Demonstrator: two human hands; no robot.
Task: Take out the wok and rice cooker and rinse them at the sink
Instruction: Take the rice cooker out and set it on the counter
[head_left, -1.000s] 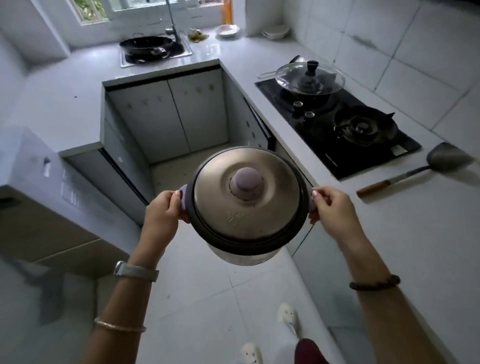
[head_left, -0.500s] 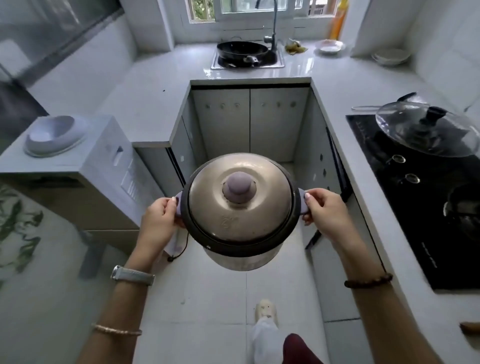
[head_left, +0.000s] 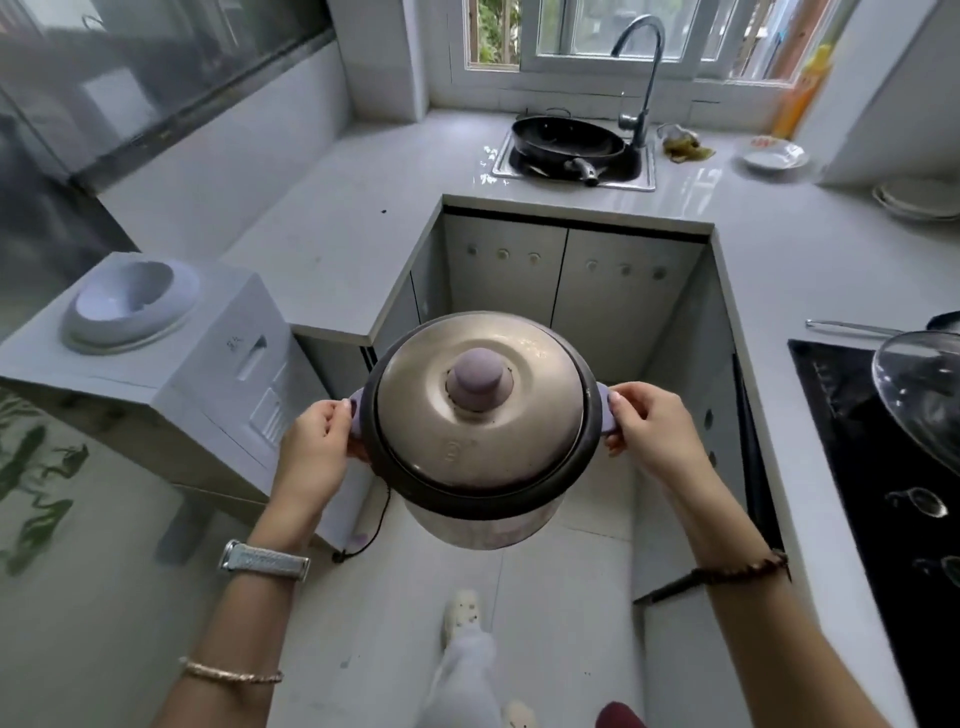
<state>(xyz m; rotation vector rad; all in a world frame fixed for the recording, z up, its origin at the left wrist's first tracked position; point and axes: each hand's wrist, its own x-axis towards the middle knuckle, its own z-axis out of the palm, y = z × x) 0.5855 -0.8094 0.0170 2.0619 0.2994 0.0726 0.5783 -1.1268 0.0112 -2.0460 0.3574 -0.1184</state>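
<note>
I carry the rice cooker (head_left: 480, 415) in mid-air over the floor, its metal lid with a purple knob on top. My left hand (head_left: 314, 447) grips its left purple handle and my right hand (head_left: 652, 431) grips the right one. A black cord hangs below the cooker on its left side. Straight ahead, the black wok (head_left: 566, 137) lies in the sink (head_left: 647, 182) under the curved tap (head_left: 641, 67), its handle pointing toward me.
A U-shaped white counter (head_left: 332, 249) surrounds the floor. A water dispenser (head_left: 171, 353) stands on the left. On the right are a black hob (head_left: 883, 467) with a glass lid (head_left: 919, 395), plus dishes (head_left: 774, 156) and a yellow bottle (head_left: 800, 93) near the window.
The view has swung left and forward, so the sink and wok now lie straight ahead and closer. Both hands still hold the rice cooker by its handles.
</note>
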